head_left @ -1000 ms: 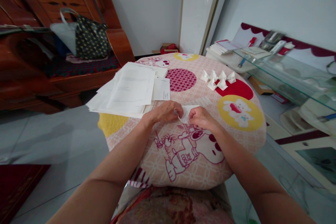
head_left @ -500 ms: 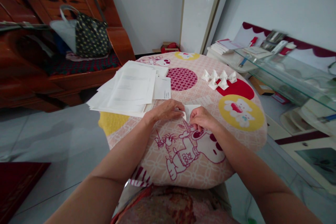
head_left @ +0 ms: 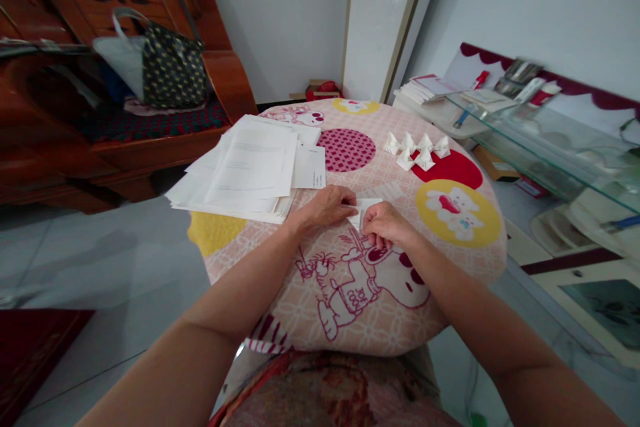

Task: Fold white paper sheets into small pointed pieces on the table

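Observation:
A small folded piece of white paper [head_left: 369, 203] lies on the cloth-covered round table [head_left: 345, 180] between my hands. On its left side, my left hand [head_left: 331, 205] has its fingers closed at the paper, pressing near a folded flap. My right hand [head_left: 384, 223] pinches the paper's right edge, with its other fingers curled under. The fingers partly cover the paper, so its full shape is hidden. Several folded white paper pieces [head_left: 415, 150], pointed in form, stand grouped on the table beyond my right hand.
A pile of loose paper sheets [head_left: 250, 160] covers the table's left side. Right of the table is a glass shelf [head_left: 550, 140] with papers and small items. At the left, a patterned bag [head_left: 173, 67] sits on a wooden bench [head_left: 230, 87].
My left hand has shifted slightly right along the paper, and the flap near its fingertips now lies flatter. My right hand has barely moved.

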{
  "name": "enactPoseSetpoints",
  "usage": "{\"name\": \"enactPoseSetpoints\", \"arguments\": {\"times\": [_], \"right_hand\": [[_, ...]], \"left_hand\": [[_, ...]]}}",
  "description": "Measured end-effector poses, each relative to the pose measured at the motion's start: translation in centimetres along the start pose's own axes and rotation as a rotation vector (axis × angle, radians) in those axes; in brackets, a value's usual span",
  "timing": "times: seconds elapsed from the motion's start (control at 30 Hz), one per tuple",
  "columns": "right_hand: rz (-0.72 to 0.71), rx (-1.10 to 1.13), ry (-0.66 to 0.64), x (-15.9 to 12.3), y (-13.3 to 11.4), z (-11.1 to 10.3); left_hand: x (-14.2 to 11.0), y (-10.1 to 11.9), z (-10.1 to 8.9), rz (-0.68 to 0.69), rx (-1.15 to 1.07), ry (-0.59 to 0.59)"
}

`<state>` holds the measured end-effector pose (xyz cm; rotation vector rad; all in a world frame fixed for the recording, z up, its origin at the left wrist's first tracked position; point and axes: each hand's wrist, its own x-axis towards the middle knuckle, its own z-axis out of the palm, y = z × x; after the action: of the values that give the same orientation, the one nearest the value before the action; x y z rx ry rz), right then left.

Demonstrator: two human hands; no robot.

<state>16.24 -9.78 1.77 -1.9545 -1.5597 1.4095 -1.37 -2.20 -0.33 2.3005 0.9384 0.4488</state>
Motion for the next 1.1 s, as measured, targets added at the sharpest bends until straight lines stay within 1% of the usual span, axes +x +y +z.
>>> {"name": "enactPoseSetpoints", "arguments": {"times": [0.17, 0.3, 0.47, 0.8, 1.1], "right_hand": [[0.005, 0.006, -0.013, 0.1, 0.0, -0.2], [0.015, -0.014, -0.026, 0.1, -0.2, -0.3], [0.027, -0.034, -0.043, 0.0, -0.4, -0.4], [-0.017, -0.017, -0.052, 0.8, 0.6, -0.4], [-0.012, -0.022, -0.045, 0.6, 0.3, -0.4]], "left_hand": [[0.4, 0.3, 0.5, -0.056, 0.049, 0.046], [0.5, 0.7, 0.7, -0.103, 0.069, 0.081], [0.4, 0.7, 0.7, -0.158, 0.063, 0.114], [0.3, 1.3, 0.6, -0.235, 0.039, 0.109], [0.4, 1.9, 0.5, -0.29, 0.044, 0.098]]}}
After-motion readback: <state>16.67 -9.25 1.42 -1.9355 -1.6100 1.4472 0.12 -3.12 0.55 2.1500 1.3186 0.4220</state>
